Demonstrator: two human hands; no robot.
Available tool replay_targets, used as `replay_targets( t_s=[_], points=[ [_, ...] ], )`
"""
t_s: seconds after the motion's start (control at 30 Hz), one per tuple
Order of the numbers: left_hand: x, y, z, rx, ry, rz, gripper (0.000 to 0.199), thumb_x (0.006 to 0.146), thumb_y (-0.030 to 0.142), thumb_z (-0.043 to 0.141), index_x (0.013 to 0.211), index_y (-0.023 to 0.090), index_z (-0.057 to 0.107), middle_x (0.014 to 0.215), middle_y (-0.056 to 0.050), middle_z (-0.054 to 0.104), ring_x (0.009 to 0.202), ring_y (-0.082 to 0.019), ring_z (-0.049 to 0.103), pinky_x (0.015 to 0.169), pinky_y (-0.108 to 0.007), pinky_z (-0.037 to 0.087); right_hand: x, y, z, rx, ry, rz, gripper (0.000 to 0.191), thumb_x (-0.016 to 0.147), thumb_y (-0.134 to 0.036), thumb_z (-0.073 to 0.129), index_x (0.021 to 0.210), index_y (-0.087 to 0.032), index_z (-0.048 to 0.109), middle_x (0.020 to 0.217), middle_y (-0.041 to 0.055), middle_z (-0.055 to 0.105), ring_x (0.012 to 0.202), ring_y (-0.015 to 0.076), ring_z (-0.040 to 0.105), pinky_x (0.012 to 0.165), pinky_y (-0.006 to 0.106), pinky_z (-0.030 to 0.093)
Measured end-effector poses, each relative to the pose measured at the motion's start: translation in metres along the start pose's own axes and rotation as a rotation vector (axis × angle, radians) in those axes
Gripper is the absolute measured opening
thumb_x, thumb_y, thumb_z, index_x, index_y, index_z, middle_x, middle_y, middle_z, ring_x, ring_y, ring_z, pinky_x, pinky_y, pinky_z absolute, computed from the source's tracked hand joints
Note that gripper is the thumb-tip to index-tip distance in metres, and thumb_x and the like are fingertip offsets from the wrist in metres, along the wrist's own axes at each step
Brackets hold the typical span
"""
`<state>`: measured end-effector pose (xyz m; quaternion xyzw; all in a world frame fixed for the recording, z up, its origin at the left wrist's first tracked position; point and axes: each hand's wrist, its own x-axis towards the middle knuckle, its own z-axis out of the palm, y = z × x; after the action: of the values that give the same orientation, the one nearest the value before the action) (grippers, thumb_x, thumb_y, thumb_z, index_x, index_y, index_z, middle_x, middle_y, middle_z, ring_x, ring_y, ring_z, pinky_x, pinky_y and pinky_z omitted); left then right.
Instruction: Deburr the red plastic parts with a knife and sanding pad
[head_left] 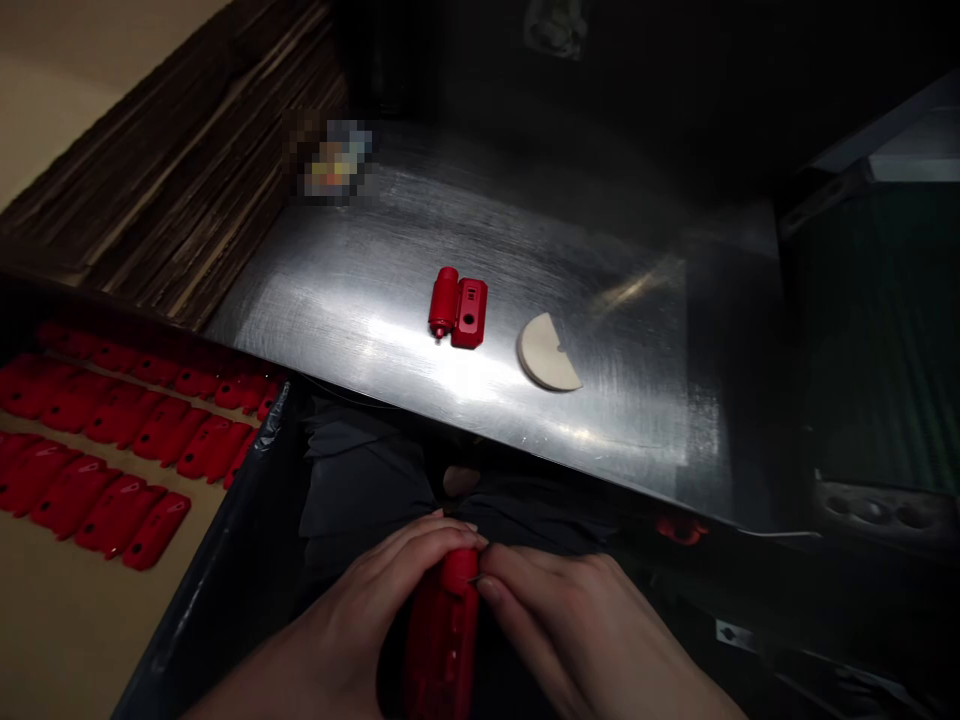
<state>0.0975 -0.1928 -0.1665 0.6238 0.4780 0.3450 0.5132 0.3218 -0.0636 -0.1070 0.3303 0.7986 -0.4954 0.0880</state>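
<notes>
1. Through the head camera I see the left hand [382, 590] curled around a red piece [439, 650], its fingers closed over the upper end.
2. My view of the right hand [577, 610] shows thumb and forefinger drawn narrow, pinching a thin sliver [475, 578] against that same end; it is too small for me to name.
3. The red piece stands between the two palms, its lower part running back toward the wrists, in shadow.
4. Just past the fingertips I make out dark cloth [367, 460], folded and creased.
5. Farther ahead of the fingers lies a shiny metal tabletop [360, 350], its near edge slanting down to the right.
6. On it, straight ahead of the fingertips, I see a red cylinder [445, 300] with a narrow tip, side by side with a red block [470, 315].
7. Ahead and slightly right of the fingers rests a beige half-disc [547, 355], apart from both.
8. Well left of the fingers I have rows of red housings [112, 410]; beyond those, stacked brown sheets [187, 150].
</notes>
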Motion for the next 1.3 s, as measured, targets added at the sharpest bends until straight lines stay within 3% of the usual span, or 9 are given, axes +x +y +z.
replay_targets(
  t_s=[0.33,0.67,0.87,1.0,1.13,1.23,1.3],
  points=[
    [0.003,0.001,0.001,0.014,-0.018,0.027,0.124,0.071,0.027,0.096,0.168,0.036,0.020,0.169,-0.011,0.046,0.155,-0.039,0.047,0.133,-0.054,0.037,-0.002,-0.005,-0.013,-0.023,-0.030,-0.030,0.030,0.115,-0.031,0.044,0.103,-0.027,0.071,0.095,-0.0016,0.078,0.078,0.0162,0.075,0.071,0.026,0.050],
    [0.007,0.003,0.000,-0.006,-0.038,0.039,0.123,0.069,0.024,0.096,0.167,0.036,0.022,0.169,-0.011,0.047,0.154,-0.039,0.048,0.133,-0.056,0.037,-0.002,-0.005,-0.015,-0.009,-0.037,-0.046,0.030,0.115,-0.032,0.045,0.098,-0.026,0.069,0.088,-0.0021,0.077,0.073,0.0155,0.073,0.067,0.026,0.048],
    [0.009,0.006,-0.002,0.026,-0.032,0.055,0.122,0.073,0.024,0.094,0.168,0.035,0.019,0.169,-0.011,0.046,0.156,-0.037,0.045,0.135,-0.052,0.033,0.000,0.005,-0.015,0.223,-0.048,0.036,0.036,0.116,-0.044,0.042,0.096,-0.028,0.068,0.088,-0.0045,0.072,0.084,0.0167,0.066,0.081,0.030,0.046],
    [0.013,0.007,-0.002,0.068,-0.015,0.062,0.120,0.075,0.024,0.094,0.168,0.035,0.019,0.168,-0.011,0.048,0.155,-0.037,0.046,0.135,-0.053,0.033,0.006,0.016,-0.007,0.543,0.058,0.026,0.046,0.113,-0.057,0.046,0.086,-0.023,0.061,0.078,-0.0040,0.058,0.075,0.0144,0.055,0.070,0.028,0.041],
    [0.011,0.004,0.001,0.071,-0.010,0.057,0.123,0.075,0.029,0.096,0.168,0.035,0.016,0.168,-0.012,0.047,0.156,-0.039,0.045,0.135,-0.056,0.033,0.006,0.017,0.010,0.716,0.137,0.020,0.034,0.103,-0.054,0.066,0.092,-0.023,0.060,0.084,-0.0032,0.057,0.076,0.0139,0.051,0.067,0.024,0.043],
    [0.010,0.002,0.003,0.090,-0.014,0.024,0.126,0.071,0.029,0.098,0.168,0.036,0.017,0.167,-0.012,0.048,0.155,-0.040,0.046,0.134,-0.056,0.035,0.004,0.016,0.022,0.648,0.174,0.038,0.022,0.097,-0.040,0.077,0.094,-0.024,0.062,0.082,-0.0049,0.056,0.072,0.0124,0.052,0.063,0.020,0.045],
    [0.011,0.003,0.002,0.117,-0.025,0.001,0.131,0.067,0.027,0.100,0.167,0.038,0.016,0.167,-0.010,0.049,0.155,-0.039,0.046,0.133,-0.054,0.037,0.004,0.018,0.024,0.455,0.372,0.026,0.013,0.098,-0.033,0.074,0.095,-0.025,0.064,0.078,-0.0061,0.058,0.065,0.0106,0.053,0.058,0.019,0.044]
  ],
)
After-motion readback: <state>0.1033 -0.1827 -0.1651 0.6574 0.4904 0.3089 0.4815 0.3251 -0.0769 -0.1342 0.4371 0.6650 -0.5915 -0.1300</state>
